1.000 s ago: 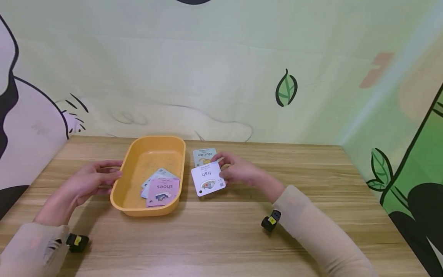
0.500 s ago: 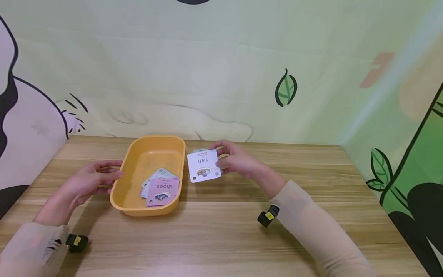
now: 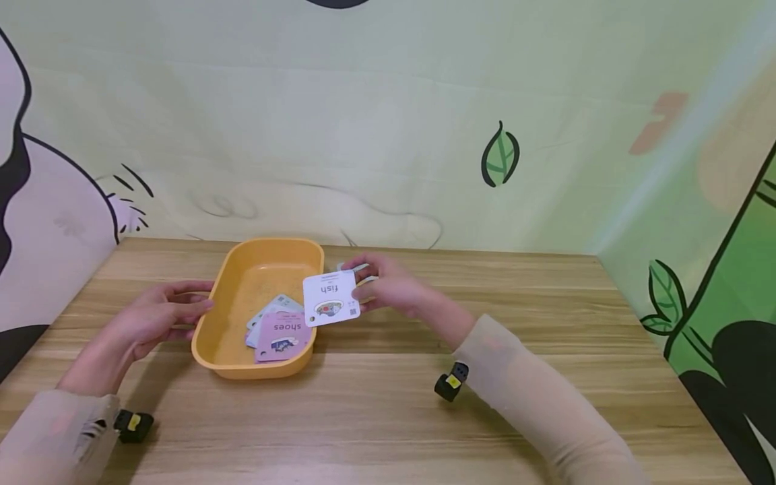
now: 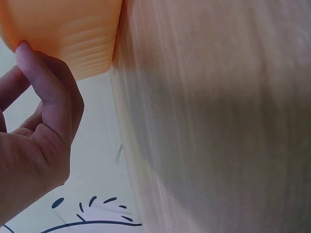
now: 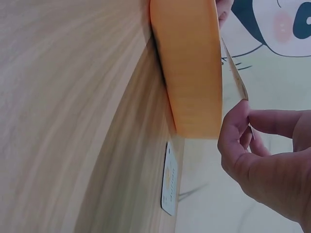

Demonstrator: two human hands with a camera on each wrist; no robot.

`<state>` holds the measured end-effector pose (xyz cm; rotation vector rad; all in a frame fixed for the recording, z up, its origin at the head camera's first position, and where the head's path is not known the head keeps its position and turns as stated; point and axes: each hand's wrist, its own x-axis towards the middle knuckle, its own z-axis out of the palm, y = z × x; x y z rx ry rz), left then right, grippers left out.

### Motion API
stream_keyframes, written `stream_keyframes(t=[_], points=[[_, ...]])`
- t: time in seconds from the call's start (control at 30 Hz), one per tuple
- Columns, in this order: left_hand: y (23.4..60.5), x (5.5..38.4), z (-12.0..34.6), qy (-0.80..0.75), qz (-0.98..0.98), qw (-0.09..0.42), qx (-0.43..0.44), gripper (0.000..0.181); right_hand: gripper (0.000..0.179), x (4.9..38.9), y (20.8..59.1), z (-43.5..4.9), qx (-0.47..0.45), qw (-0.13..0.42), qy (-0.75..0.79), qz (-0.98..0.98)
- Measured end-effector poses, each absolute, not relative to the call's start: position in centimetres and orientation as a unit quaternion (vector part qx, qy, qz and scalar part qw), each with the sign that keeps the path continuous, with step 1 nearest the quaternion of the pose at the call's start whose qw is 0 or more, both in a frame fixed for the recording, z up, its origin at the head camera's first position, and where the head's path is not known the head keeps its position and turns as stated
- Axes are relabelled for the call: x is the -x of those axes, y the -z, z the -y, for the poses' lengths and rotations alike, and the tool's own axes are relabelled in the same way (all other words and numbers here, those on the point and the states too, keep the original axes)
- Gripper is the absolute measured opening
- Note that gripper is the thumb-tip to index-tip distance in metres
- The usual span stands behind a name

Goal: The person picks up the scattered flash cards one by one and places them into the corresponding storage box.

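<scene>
A white flashcard printed "fish" [image 3: 330,299] is pinched at its right edge between the thumb and fingers of my right hand [image 3: 388,286]. The card is raised above the table and overlaps the right rim of a yellow plastic tray [image 3: 254,273]. At the tray's left side, my left hand [image 3: 154,313] rests its fingertips against the outer wall. Inside the tray's near end lie several overlapping flashcards, with a pink "shoes" card [image 3: 285,335] on top. In the right wrist view, a pale "durian" flashcard [image 5: 169,179] lies flat on the table; in the head view it is mostly hidden.
A wood-grain table [image 3: 388,411] carries the tray, left of centre. Behind it hangs a pale green backdrop [image 3: 400,135] printed with leaves and cartoon shapes. Small black cameras [image 3: 451,382] are strapped at both wrists.
My right hand has carried the fish card leftward, from beside the tray to over its right rim. My left hand and the tray have stayed in place.
</scene>
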<state>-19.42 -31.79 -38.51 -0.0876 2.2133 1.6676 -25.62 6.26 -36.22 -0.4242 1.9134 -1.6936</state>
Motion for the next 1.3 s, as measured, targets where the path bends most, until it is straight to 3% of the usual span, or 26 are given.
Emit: stream_keyframes(t=[0.73, 1.0, 1.3], points=[[38.5, 19.5, 32.0, -0.594, -0.781, 0.190, 0.030, 0.069, 0.047, 25.1, 37.1, -2.4, 0.199, 0.260, 0.593, -0.736], [38.4, 19.4, 31.9, -0.597, -0.779, 0.190, 0.033, 0.069, 0.046, 24.4, 37.0, -1.9, 0.231, 0.208, 0.497, -0.810], [38.4, 19.3, 31.9, -0.600, -0.777, 0.190, 0.031, 0.069, 0.014, 24.4, 37.4, -1.6, 0.258, 0.183, 0.450, -0.835]])
